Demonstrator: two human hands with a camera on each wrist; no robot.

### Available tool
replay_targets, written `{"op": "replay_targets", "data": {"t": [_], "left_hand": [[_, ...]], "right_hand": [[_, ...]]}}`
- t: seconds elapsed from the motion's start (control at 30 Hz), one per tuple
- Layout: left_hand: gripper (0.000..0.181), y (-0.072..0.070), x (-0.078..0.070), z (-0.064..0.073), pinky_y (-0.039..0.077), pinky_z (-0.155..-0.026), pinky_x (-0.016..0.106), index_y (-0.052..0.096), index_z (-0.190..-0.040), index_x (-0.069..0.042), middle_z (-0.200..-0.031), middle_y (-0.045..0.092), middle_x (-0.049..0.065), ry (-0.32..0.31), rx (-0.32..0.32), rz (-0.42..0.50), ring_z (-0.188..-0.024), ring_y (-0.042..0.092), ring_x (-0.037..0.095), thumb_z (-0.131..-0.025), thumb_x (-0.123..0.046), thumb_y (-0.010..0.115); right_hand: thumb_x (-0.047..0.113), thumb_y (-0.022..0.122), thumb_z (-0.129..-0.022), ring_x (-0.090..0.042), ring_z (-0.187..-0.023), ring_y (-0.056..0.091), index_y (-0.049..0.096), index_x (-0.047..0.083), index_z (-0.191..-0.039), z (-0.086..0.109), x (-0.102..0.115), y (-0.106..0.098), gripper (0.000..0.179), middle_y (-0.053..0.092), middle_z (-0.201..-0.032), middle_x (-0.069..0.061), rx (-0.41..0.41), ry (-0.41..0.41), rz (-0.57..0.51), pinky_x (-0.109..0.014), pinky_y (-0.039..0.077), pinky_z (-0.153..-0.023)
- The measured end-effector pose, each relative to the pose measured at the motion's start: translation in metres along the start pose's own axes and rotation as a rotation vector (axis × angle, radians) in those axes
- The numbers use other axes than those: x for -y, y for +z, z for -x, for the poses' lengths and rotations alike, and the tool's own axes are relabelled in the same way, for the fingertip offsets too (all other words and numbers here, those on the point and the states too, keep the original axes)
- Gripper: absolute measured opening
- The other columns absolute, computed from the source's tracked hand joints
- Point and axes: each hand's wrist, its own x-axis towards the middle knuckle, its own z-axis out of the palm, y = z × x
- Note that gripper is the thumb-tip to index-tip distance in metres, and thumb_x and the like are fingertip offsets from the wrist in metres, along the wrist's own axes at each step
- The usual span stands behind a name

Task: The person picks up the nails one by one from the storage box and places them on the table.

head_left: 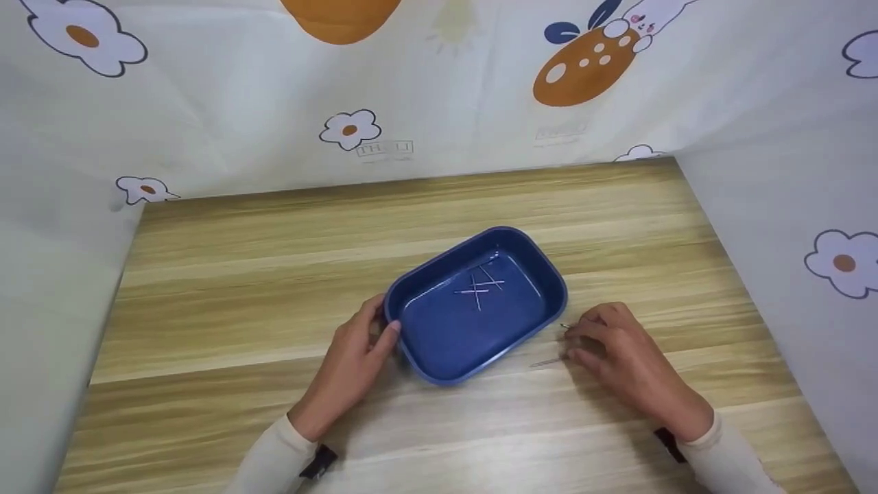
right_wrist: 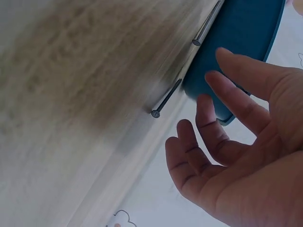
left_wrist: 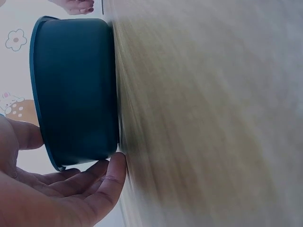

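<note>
blue tray held on the worktop

the left grip (head_left: 350, 360) clasps the blue tray (head_left: 453, 339) by its left end, thumb at the rim; crossed nails (head_left: 478, 291) lie inside. the right grip (head_left: 621, 353), fingers loosely spread, is near two loose nails (right_wrist: 166, 98).

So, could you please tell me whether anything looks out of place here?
Two nails look stray: they lie on the table outside the tray, while other nails lie inside it. The tray also sits askew.

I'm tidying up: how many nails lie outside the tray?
2, by the right hand: in the right-wrist view, one nail higher, another nail lower. Others may be hidden.
</note>
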Motion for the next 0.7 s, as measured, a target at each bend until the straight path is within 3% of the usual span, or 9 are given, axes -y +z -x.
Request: {"op": "replay_targets", "data": {"t": [0.3,0.53,0.7], "left_hand": [[0.044,0.000,0.000,-0.001,0.064,-0.089,0.033,0.057,-0.155,-0.006,-0.141,0.071,0.014,-0.016,0.012,0.032,-0.104,0.075,0.016,-0.112,-0.014,0.065],[0.044,-0.001,-0.001,-0.001,0.063,-0.088,0.033,0.057,-0.155,-0.007,-0.142,0.071,0.012,-0.029,0.014,0.026,-0.104,0.073,0.016,-0.113,-0.015,0.064],[0.044,0.000,-0.001,-0.001,0.063,-0.092,0.036,0.057,-0.155,-0.006,-0.144,0.070,0.012,-0.032,0.012,0.027,-0.111,0.073,0.017,-0.112,-0.015,0.065]], "right_hand": [[-0.002,0.093,-0.085,-0.015,-0.112,0.060,0.086,0.010,-0.105,-0.007,0.004,-0.004,0.025,0.073,-0.112,0.005,-0.053,0.055,-0.134,-0.014,0.044,-0.098],[-0.009,0.090,-0.085,-0.017,-0.112,0.063,0.085,0.007,-0.105,-0.018,0.010,-0.009,0.026,0.075,-0.110,0.004,-0.147,0.074,-0.181,-0.012,0.044,-0.099],[-0.010,0.090,-0.084,-0.018,-0.111,0.063,0.085,0.006,-0.105,-0.025,0.010,-0.009,0.027,0.075,-0.109,0.000,-0.168,0.058,-0.190,-0.014,0.044,-0.100]]}}
